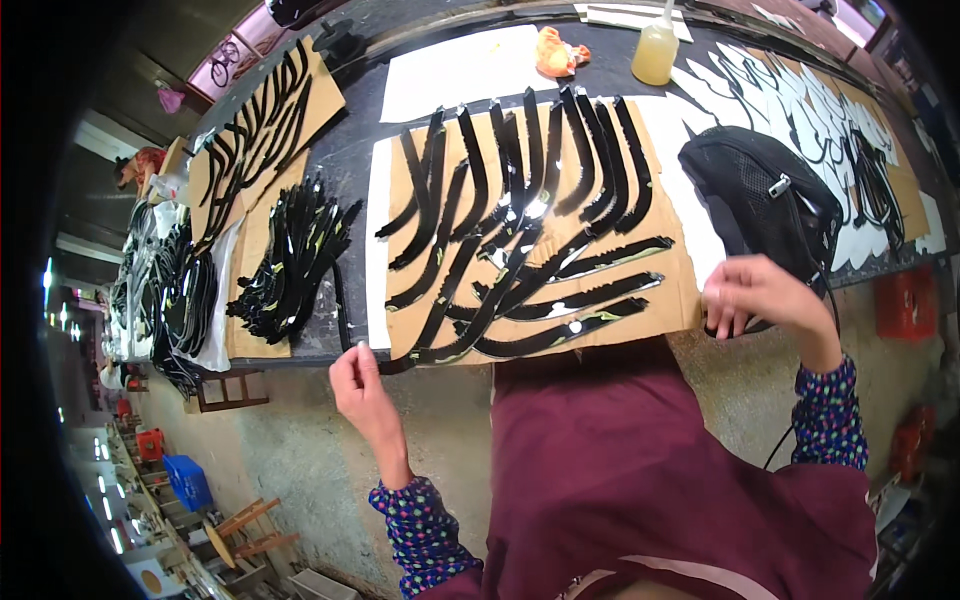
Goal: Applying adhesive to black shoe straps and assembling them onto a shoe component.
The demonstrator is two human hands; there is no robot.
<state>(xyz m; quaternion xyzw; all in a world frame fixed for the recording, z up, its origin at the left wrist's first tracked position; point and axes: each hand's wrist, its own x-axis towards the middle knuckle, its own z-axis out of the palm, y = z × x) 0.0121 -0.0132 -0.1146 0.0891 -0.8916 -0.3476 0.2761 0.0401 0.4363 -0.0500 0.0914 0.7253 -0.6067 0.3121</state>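
From my remote seat I am seeing the left hand point(362, 388) poised at the table's near edge, thumb and fingers drawn together beside the lower end of a narrow black strip point(342, 308); I cannot tell whether it is gripping that end. The right hand point(757, 292) is hovering with bent fingers at the near right, just beside a black mesh bag point(752, 180), and I cannot tell whether anything is pinched there.

Between them, glossy black curved strips point(612, 165) are lying fanned and crossing on a brown cardboard sheet point(677, 232). Because they are overlapping, I am judging that pulling one could drag its neighbours askew; if the shiny faces are tacky, they could stick together. The sheet is reaching the near edge, so a bump from the maroon apron point(590, 430) could shift everything, and a patterned sleeve point(832, 415) could sweep strips aside.

The bag is crowding the right side and could be snagging fingers. On the left, a dense heap of black strips point(290, 265) is narrowing the room on the dark table point(356, 195). Farther off, a crumpled orange cloth point(560, 53) and a clear bottle of yellowish liquid point(655, 57) are standing clear of reach, though a knock could spill the bottle.
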